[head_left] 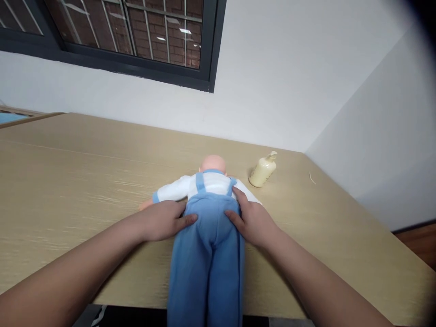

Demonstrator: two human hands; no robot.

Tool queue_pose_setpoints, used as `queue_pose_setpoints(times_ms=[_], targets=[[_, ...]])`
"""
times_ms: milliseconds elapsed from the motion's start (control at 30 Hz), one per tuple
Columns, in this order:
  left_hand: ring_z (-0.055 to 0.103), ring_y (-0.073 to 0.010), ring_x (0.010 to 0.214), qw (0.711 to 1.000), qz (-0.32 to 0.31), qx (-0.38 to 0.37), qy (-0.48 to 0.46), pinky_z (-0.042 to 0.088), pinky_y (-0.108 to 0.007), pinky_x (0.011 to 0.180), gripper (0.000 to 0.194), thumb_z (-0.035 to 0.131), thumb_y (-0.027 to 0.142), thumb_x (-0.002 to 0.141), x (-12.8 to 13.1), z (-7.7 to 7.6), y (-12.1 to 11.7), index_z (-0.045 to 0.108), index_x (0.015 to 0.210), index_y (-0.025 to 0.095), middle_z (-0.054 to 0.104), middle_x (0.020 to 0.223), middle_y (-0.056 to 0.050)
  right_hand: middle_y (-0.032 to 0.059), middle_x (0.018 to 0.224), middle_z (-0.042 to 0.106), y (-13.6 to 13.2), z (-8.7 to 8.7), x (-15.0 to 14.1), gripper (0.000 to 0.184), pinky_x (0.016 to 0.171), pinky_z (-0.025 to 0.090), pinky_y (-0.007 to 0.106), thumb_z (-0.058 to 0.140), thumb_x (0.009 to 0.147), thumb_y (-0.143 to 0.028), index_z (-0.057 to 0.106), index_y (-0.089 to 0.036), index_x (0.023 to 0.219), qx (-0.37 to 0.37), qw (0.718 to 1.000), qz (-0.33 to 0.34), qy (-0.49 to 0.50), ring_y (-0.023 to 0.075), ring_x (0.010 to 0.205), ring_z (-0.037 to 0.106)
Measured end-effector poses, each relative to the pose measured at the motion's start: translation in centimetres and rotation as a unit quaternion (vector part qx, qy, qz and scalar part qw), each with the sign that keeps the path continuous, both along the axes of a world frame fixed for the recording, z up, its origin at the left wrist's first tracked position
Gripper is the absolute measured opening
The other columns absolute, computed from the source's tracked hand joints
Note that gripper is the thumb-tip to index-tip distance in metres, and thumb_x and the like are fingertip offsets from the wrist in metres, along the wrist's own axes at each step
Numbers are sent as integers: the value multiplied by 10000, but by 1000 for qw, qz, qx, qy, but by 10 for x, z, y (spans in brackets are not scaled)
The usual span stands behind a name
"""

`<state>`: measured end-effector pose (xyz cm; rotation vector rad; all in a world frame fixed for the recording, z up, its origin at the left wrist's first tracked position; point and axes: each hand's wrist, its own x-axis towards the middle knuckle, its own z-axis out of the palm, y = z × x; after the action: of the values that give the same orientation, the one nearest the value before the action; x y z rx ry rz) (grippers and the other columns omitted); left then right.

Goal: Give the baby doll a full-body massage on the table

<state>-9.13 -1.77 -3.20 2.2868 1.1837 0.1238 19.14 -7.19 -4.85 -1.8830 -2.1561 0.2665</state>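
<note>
A baby doll (211, 213) in a white shirt and blue overalls lies stretched out on the table, bald head away from me. Its face is out of sight. My left hand (166, 221) grips the doll's left-hand side at the waist, thumb on the blue cloth and the other fingers mostly hidden behind its side. On the opposite side, my right hand (250, 218) holds the doll's body, with its thumb on the overalls and the index finger near the strap. The doll's legs extend toward me past the table's front edge.
A cream pump bottle (263, 171) stands tilted-looking beyond the doll to the right. The wooden table (85, 181) reaches a white wall (265, 91) with a barred window (136, 32). A thin pale strip (312, 178) lies near the right edge.
</note>
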Motion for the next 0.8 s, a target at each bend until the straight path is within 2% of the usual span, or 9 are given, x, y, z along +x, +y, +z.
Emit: queue_pose_setpoints(times_ms=[100,200,367,500,600,667,733,800], targets=[[640,-321,1048,998,-25,-30,-59,457,-401,894,508,447,630,956,2,-2,2,674,1139,214,703,1190,-99,164,1078,729,0,-4,-1,731,798,478,423,423,992,-563,200,-204,1588,-19,999,-7,32,364,1005,680],[638,-315,1034,993,-25,-46,-103,470,-404,900,470,524,591,934,4,2,0,663,1139,191,703,1163,-95,178,1196,699,-1,-6,-2,698,856,483,446,433,1000,-504,203,-201,1585,-10,999,1,52,364,1100,657],[637,-306,1043,985,-2,-40,-171,505,-377,867,421,628,490,893,5,21,-12,623,1193,195,685,1176,-74,164,1318,641,-4,-7,0,654,957,479,488,464,995,-435,231,-229,1570,44,993,17,109,351,1216,606],[624,-322,1084,973,14,-4,-231,519,-395,903,495,670,489,855,3,36,-25,587,1252,205,664,1205,-78,169,1435,541,-6,-8,3,684,990,478,518,516,967,-411,208,-241,1554,101,974,45,198,348,1241,586],[612,-328,1117,961,39,20,-272,527,-429,936,590,697,487,828,1,42,-37,516,1326,228,640,1252,-79,121,1272,634,-4,-9,4,714,931,524,462,590,939,-411,192,-278,1517,104,934,75,333,280,1069,665],[575,-333,1196,957,37,42,-284,504,-458,1002,659,712,431,822,0,47,-46,444,1398,257,589,1349,-78,59,1126,665,-2,-9,2,708,834,560,389,659,902,-416,218,-315,1446,70,885,90,451,220,915,687],[513,-337,1292,956,15,70,-284,450,-484,1083,724,707,364,833,0,53,-55,374,1470,287,509,1455,-77,22,1103,650,0,-5,0,686,769,567,333,730,850,-409,268,-350,1353,34,832,102,545,181,850,683],[442,-345,1370,952,-20,99,-290,382,-500,1150,763,688,344,859,0,59,-63,324,1528,310,418,1541,-79,26,1156,639,-2,5,-2,669,771,564,320,766,812,-419,309,-358,1297,15,799,121,589,176,875,685]])
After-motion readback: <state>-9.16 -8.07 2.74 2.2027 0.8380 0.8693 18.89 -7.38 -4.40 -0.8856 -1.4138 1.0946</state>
